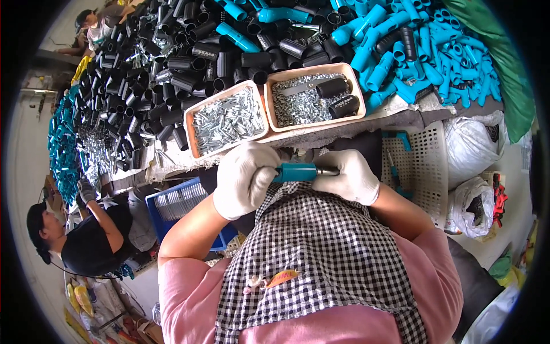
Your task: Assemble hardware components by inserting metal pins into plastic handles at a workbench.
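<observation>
A teal plastic tube-shaped handle (297,172) lies sideways in front of my apron. Its left end is wrapped by my left hand (245,179), in a white knit glove. At the other end a thin metal rod (327,171) sticks out, pinched by my gloved right hand (350,176). Just beyond my hands stand two shallow trays. The left tray (189,135) holds many short silver pins. In the right tray (312,124) lie small metal pieces, a flat metal strip (298,87) and two black sleeves (332,88).
Black sleeves (186,80) heap across the table, with teal handles (429,46) at the right. A white perforated basket (431,172) and white sacks (474,149) stand right. A blue crate (172,203) of metal rods sits left. Co-workers (86,229) are at the left and far left.
</observation>
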A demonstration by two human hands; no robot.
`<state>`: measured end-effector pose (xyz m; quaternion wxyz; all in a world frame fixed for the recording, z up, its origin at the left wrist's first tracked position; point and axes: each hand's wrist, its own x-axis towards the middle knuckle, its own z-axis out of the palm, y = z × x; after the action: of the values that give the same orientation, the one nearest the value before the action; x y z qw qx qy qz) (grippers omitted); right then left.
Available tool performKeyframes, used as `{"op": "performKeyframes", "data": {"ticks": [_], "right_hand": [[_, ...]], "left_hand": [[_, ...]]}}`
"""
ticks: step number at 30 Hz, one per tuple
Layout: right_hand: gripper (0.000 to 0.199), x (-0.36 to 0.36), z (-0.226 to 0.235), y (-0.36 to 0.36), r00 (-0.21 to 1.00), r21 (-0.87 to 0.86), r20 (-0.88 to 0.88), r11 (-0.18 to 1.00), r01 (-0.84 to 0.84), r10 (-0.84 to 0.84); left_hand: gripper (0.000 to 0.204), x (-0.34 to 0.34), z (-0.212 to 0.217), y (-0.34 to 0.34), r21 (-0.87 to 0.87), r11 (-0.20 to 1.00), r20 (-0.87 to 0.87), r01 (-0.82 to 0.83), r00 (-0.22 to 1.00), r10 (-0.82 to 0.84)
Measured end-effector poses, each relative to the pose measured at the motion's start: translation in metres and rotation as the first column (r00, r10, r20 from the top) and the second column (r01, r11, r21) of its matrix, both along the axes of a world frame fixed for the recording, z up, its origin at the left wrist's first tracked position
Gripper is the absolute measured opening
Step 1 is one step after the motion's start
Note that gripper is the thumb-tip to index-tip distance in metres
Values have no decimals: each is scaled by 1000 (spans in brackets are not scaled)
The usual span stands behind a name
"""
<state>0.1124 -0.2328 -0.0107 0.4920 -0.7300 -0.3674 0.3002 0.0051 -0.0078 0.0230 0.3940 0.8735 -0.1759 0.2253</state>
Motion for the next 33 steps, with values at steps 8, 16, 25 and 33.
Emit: {"op": "performKeyframes", "data": {"ticks": [8,16,25,33], "right_hand": [[56,-10,8,4,993,-71,29,991,-109,111],[47,-25,5,18,985,91,158,993,-79,64],[34,-20,2,19,929,-58,329,986,-159,169],[35,-20,-7,21,915,-75,377,989,-125,144]], "left_hand": [[19,-5,-2,-10,-148,984,29,-99,994,104],[20,-15,-18,-26,-81,988,-90,-133,988,126],[17,-13,-24,-15,-111,994,-5,3,1000,-3],[8,-13,-22,-16,250,967,-13,-39,999,43]]}}
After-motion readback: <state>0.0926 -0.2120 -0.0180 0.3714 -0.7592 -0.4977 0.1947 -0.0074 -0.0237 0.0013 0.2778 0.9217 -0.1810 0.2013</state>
